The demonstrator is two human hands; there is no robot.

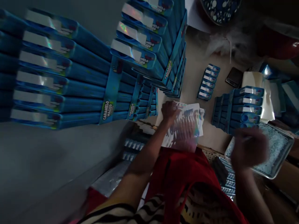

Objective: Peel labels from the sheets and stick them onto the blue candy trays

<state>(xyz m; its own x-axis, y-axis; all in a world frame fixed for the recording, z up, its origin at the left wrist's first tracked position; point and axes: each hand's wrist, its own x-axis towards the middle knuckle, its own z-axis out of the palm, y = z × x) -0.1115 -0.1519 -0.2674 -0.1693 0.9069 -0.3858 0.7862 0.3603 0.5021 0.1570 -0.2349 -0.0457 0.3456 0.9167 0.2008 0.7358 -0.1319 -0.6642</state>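
Observation:
My left hand is closed at the upper left edge of shiny, rainbow-reflecting sticker sheets, which lie at the table's near edge over my lap. My right hand is lifted to the right and smeared by motion. Its fingers do not show clearly, nor whether they hold anything. Just behind it stands a block of blue boxes, most with white and silvery strips on their ends. The lowest ones show round openings instead. Beyond the sheets lies a short row of blue boxes with silvery strips.
Tall stacks of blue boxes marked "Caramelo Macizo" fill the left. A glass tray of pale bits sits at right. Further back are a dark scale, a red bowl, clear plastic bags and a patterned round container.

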